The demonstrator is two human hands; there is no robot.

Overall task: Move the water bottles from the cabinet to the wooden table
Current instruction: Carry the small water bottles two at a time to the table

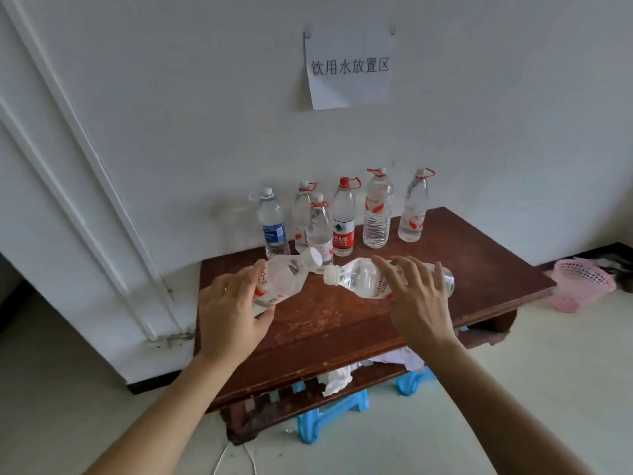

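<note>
The left bottle (284, 274) and right bottle (359, 281), at the fingers of the left hand (227, 315) and right hand (421, 303), are clear glossy plastic. Beneath the fingers, the table (342, 323) is dark wood with worn, scuffed varnish. Beyond the fingertips, the sign (349, 66) is matt paper.

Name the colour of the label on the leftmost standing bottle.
Blue; the label shows best in the head view.
</note>
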